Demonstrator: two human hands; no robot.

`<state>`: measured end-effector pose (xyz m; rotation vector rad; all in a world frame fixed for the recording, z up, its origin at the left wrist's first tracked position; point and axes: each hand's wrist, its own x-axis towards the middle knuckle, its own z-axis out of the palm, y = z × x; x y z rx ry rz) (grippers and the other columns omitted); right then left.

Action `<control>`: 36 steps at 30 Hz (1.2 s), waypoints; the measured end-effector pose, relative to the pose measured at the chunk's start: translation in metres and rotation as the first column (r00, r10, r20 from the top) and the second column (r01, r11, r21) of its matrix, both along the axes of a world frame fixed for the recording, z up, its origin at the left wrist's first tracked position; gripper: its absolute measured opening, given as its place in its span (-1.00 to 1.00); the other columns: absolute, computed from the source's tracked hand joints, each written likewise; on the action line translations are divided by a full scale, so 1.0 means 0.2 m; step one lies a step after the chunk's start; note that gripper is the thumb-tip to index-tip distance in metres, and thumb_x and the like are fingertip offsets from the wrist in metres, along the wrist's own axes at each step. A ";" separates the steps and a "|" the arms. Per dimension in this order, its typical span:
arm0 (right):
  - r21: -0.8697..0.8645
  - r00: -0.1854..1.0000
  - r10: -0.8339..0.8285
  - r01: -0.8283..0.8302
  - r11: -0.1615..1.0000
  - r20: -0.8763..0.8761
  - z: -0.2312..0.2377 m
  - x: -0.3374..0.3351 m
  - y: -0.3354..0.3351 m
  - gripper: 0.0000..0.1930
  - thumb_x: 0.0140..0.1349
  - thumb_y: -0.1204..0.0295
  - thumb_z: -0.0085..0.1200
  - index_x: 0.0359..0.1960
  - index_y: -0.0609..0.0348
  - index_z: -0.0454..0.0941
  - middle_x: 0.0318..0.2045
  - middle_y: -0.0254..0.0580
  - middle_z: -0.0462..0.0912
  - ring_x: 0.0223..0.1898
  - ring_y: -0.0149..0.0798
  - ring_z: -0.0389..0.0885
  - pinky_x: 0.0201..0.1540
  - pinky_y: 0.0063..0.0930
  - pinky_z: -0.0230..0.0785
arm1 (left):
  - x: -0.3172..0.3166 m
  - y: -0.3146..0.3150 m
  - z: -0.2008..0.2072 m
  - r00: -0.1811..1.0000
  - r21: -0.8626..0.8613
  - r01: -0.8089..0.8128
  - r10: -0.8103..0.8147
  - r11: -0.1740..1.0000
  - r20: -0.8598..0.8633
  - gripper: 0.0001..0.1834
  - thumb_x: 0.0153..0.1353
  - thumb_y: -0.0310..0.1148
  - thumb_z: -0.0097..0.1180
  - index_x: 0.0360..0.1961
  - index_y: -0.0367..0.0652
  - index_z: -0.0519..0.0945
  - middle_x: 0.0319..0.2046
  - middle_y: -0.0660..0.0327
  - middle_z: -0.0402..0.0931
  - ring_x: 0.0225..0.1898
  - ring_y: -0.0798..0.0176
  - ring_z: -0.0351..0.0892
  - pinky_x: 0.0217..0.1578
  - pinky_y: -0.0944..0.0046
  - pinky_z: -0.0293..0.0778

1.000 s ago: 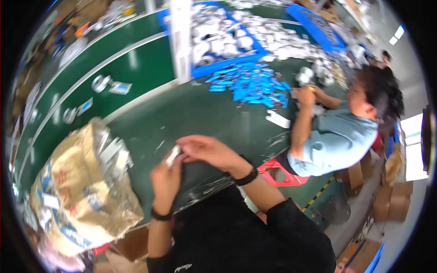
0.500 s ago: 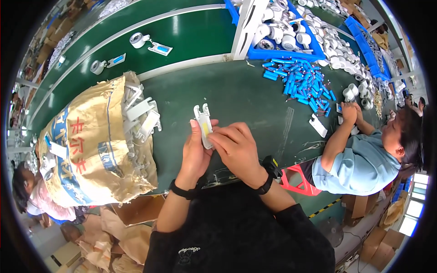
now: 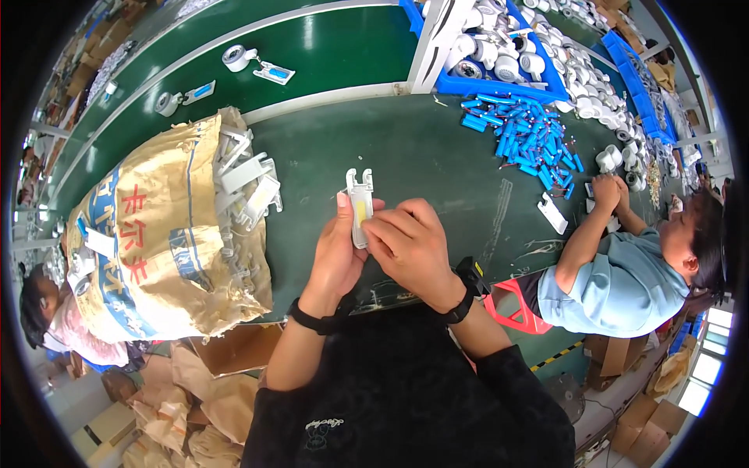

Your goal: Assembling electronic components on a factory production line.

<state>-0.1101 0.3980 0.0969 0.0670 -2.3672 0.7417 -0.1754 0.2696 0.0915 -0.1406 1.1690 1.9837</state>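
Above the green worktable, my left hand holds a slim white plastic lamp housing with a yellow strip along its face. Its two-pronged end points away from me, and the left thumb lies along its left edge. The fingers of my right hand are pinched against the lower right part of the same housing. They cover part of it, and whether a small piece sits between them is hidden. Left of my hands, a tan woven sack lies with similar white housings spilling from its mouth.
Blue cylindrical batteries are heaped at the right, before a blue crate of white lamp heads. A loose white housing lies near a co-worker at the right. Beyond a pale rail runs a green conveyor carrying lamp parts.
The whole view has shifted slightly. The housing stands a little straighter in my left hand, and both hands appear slightly farther right. My grip looks about the same.
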 end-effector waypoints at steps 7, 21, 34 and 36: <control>-0.096 0.996 -0.091 0.091 0.991 0.009 -0.01 0.03 0.03 -0.79 -0.03 0.58 0.39 -0.32 0.04 0.73 -0.33 -0.39 0.70 -0.27 -0.16 0.56 -0.25 -0.34 0.48 | 0.01 0.01 -0.01 0.998 -0.051 0.064 -0.064 0.997 0.000 -0.21 0.56 0.25 -0.34 0.16 -0.35 0.55 -0.05 0.10 0.64 -0.06 0.26 0.68 -0.03 0.22 0.64; 0.043 1.000 -0.029 0.029 0.999 0.007 0.03 0.14 0.12 -0.76 -0.08 0.58 0.37 -0.31 0.05 0.77 -0.31 -0.45 0.69 -0.24 -0.22 0.58 -0.19 -0.33 0.47 | 0.06 0.13 0.04 0.993 -0.153 0.114 -0.119 0.982 -0.018 -0.22 0.55 0.28 -0.30 0.08 -0.31 0.60 -0.13 0.16 0.66 -0.16 0.32 0.69 -0.19 0.30 0.67; 0.001 1.000 -0.021 0.021 1.000 -0.012 0.02 0.15 0.11 -0.78 -0.06 0.61 0.37 -0.32 0.12 0.73 -0.37 -0.36 0.68 -0.31 -0.19 0.64 -0.29 -0.33 0.53 | 0.07 0.15 0.07 0.992 -0.245 0.118 -0.124 0.962 -0.007 -0.22 0.51 0.31 -0.24 0.05 -0.28 0.61 -0.18 0.18 0.64 -0.21 0.35 0.68 -0.26 0.33 0.63; -0.012 1.000 -0.020 0.020 1.000 -0.017 0.01 0.13 0.11 -0.78 -0.06 0.62 0.36 -0.33 0.12 0.72 -0.38 -0.34 0.68 -0.32 -0.18 0.63 -0.31 -0.33 0.52 | 0.07 0.16 0.06 0.993 -0.259 0.116 -0.122 0.959 -0.005 -0.22 0.51 0.32 -0.23 0.05 -0.28 0.62 -0.18 0.19 0.64 -0.21 0.36 0.68 -0.27 0.34 0.62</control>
